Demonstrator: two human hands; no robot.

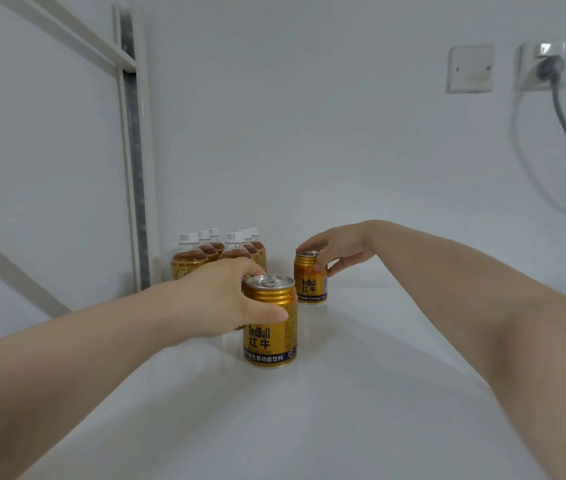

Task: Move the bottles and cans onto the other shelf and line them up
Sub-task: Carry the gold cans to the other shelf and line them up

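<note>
Two gold Red Bull cans stand upright on a white shelf [361, 375]. My left hand [219, 299] grips the nearer can [271, 337] round its upper part, thumb across the front. Farther back, my right hand [340, 249] holds the second can [309, 284] at its top with curled fingers. Behind my left hand stand several tea bottles [221, 249] with white caps, in two rows against the back wall; their lower parts are hidden by the hand.
A white metal shelf upright [134, 161] rises at the left beside the bottles. On the wall at upper right are a blank plate [470, 68] and a socket [548, 65] with a grey cable hanging down.
</note>
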